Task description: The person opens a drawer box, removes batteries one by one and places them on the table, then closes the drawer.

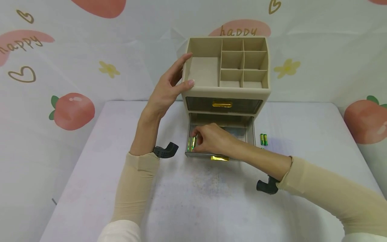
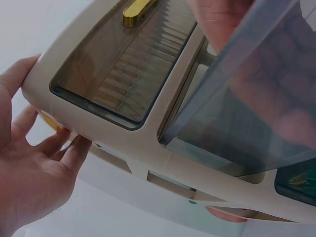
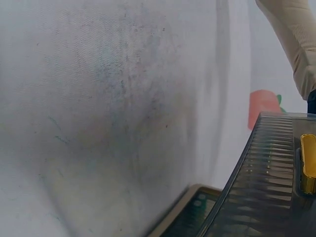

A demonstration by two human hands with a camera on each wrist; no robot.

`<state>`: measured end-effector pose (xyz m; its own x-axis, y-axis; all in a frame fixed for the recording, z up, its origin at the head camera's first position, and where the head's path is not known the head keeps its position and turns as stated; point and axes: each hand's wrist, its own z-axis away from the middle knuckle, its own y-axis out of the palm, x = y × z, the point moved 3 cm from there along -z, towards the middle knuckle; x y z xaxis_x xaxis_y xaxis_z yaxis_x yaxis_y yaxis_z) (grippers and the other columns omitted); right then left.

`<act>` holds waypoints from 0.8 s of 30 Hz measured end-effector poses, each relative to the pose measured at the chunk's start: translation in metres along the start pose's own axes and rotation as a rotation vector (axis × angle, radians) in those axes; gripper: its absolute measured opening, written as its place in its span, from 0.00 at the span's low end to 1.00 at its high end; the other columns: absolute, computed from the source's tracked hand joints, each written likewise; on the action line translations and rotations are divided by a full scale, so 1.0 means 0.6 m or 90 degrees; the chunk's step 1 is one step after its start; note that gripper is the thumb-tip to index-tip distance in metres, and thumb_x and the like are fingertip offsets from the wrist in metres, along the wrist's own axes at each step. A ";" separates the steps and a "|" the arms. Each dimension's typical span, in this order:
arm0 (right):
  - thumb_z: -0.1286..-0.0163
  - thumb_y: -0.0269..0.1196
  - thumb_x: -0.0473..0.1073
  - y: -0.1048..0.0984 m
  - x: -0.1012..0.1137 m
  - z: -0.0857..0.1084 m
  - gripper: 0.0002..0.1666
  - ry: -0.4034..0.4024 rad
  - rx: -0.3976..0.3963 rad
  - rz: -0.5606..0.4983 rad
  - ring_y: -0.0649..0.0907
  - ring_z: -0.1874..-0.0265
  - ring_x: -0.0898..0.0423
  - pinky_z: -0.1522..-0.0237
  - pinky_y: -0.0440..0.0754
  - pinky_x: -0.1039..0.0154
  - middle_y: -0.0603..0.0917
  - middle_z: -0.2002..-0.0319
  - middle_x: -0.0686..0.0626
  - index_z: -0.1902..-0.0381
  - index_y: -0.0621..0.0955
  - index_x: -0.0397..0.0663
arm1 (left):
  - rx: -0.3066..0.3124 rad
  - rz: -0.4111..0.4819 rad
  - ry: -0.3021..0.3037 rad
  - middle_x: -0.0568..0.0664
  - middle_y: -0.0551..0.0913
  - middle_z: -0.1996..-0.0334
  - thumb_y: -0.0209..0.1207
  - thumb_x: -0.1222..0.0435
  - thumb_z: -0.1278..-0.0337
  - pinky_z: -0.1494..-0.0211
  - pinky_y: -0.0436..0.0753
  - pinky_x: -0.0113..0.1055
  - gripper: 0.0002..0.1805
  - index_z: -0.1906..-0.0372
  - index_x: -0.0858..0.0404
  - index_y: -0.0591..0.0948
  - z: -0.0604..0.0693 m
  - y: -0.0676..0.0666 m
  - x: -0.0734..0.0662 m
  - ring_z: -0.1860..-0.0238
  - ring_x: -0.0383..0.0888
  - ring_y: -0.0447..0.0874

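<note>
Head view: I have a green-and-gold battery [image 1: 194, 143] pinched between thumb and fingers of the right hand [image 1: 211, 137], at the left end of the pulled-out drawer [image 1: 250, 129].
My left hand [image 1: 164, 92] has thumb and fingers spread apart, resting against the left side of the cream organizer [image 1: 226, 92]; right of the drawer, two loose batteries [image 1: 262, 139] lie side by side on the table [image 1: 302, 148].

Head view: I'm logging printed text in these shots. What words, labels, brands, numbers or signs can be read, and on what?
"happy": on the backdrop, on its left pink patch.
"happy": on the middle pink patch, behind the drawer organizer.
Batteries: any print is too small to read.
Drawer organizer: no readable text.
</note>
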<state>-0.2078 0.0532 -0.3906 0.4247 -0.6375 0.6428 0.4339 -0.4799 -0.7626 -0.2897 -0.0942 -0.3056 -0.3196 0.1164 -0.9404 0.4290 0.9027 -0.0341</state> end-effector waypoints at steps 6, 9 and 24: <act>0.49 0.78 0.44 0.001 0.000 0.000 0.24 -0.008 -0.007 -0.002 0.80 0.73 0.61 0.62 0.79 0.67 0.82 0.74 0.57 0.56 0.82 0.41 | 0.001 -0.002 0.005 0.55 0.65 0.28 0.60 0.74 0.39 0.36 0.71 0.39 0.38 0.24 0.58 0.64 -0.003 -0.004 0.008 0.32 0.50 0.67; 0.50 0.79 0.44 0.002 0.003 -0.003 0.26 -0.010 -0.004 0.012 0.79 0.73 0.60 0.63 0.79 0.67 0.81 0.73 0.55 0.55 0.81 0.41 | 0.002 -0.007 0.007 0.55 0.65 0.28 0.61 0.74 0.39 0.36 0.70 0.39 0.38 0.24 0.57 0.64 -0.002 -0.004 0.007 0.32 0.50 0.67; 0.51 0.80 0.45 0.002 0.001 -0.005 0.31 -0.019 -0.001 0.034 0.79 0.75 0.59 0.64 0.79 0.66 0.81 0.75 0.55 0.52 0.81 0.39 | -0.003 -0.011 -0.012 0.58 0.64 0.29 0.59 0.74 0.39 0.37 0.71 0.39 0.37 0.25 0.60 0.63 0.009 0.011 -0.023 0.32 0.52 0.66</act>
<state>-0.2095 0.0504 -0.3915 0.4710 -0.6436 0.6033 0.4089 -0.4467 -0.7958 -0.2780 -0.0918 -0.2948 -0.3105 0.0925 -0.9461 0.4200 0.9062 -0.0492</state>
